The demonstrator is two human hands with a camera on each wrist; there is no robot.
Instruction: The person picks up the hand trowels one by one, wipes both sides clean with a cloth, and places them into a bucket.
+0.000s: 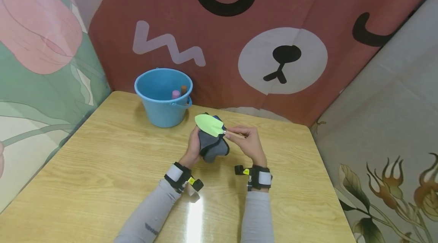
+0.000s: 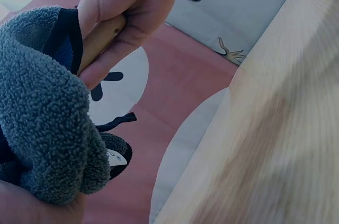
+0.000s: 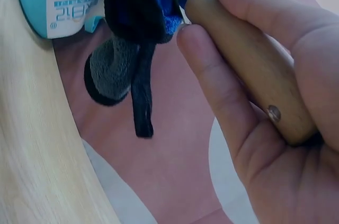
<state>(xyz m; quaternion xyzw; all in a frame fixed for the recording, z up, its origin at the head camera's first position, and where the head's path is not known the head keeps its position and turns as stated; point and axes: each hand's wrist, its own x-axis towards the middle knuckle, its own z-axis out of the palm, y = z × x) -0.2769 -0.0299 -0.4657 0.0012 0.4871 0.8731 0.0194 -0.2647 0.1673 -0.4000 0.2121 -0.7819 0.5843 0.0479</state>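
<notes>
A small trowel with a light green blade (image 1: pixel 208 124) and a wooden handle (image 3: pixel 243 49) is in my right hand (image 1: pixel 248 142), pinched between thumb and fingers. Its blade points left, over the top of a grey fleecy cloth item (image 1: pixel 210 146) with black trim and some blue material. My left hand (image 1: pixel 194 146) grips this cloth item from its left side, above the table. A small white tag (image 2: pixel 116 158) and a black strap (image 3: pixel 143 97) hang from the cloth. Its exact kind is unclear, and most left-hand fingers are hidden behind it.
A light blue bucket (image 1: pixel 164 111) stands behind my left hand near the table's back edge. A pink object (image 1: pixel 176 94) and a brown object (image 1: pixel 184 90) poke up inside it. The wooden table (image 1: pixel 102 167) meets printed cloth hangings at its back and sides.
</notes>
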